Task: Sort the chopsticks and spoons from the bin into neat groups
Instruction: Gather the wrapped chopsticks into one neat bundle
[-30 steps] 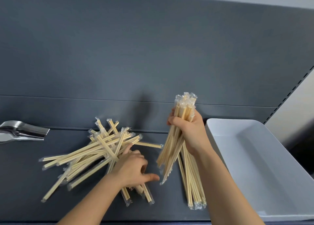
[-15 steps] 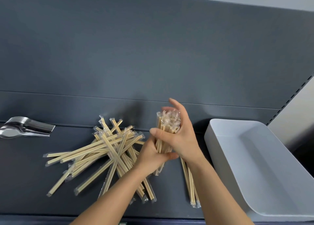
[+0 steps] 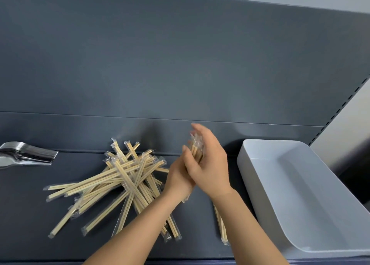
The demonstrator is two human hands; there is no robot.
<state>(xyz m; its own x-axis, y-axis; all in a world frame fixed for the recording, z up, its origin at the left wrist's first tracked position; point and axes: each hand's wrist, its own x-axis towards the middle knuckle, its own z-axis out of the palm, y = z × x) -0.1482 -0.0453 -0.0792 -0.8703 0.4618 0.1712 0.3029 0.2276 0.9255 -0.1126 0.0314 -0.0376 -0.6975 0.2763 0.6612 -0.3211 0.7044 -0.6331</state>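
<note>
Chopsticks, held: I see a bundle (image 3: 196, 150) in clear wrappers, standing near upright btwn both hands, above the shelf (image 3: 30, 240) and just right of the pile. Its lower end pokes out under the L hand.
L hand (image 3: 177, 177): back of hand faces me, curled round the lower part of the bundle. Fingertips are hidden behind the R hand, so I can't tell how tight the grip is.
R hand (image 3: 212, 168): thumb on the near-left side of the bundle, fingers running up its far side, fairly straight and a bit blurred. The top of the bundle is pinched btwn thumb and fingers.
Pile (image 3: 120, 181): loose wrapped chopsticks, criss-crossed flat on the shelf, left of both hands. L forearm passes over its near-right edge.
Strays (image 3: 221, 226): a few more wrapped chopsticks flat on the shelf, lying front to back, partly under the R forearm, btwn pile and bin.
Spoons (image 3: 26, 154): metal, stacked, handles pointing right, at the far-left edge of my view, well apart from the pile. Bowls are partly cut off by the frame.
Bin (image 3: 300, 194): white, sits on the shelf right of the hands, near the R forearm but not touching it as far as I can see.
Shelf: dark grey, w/ a back panel (image 3: 180, 64) of the same colour rising behind everything.
</note>
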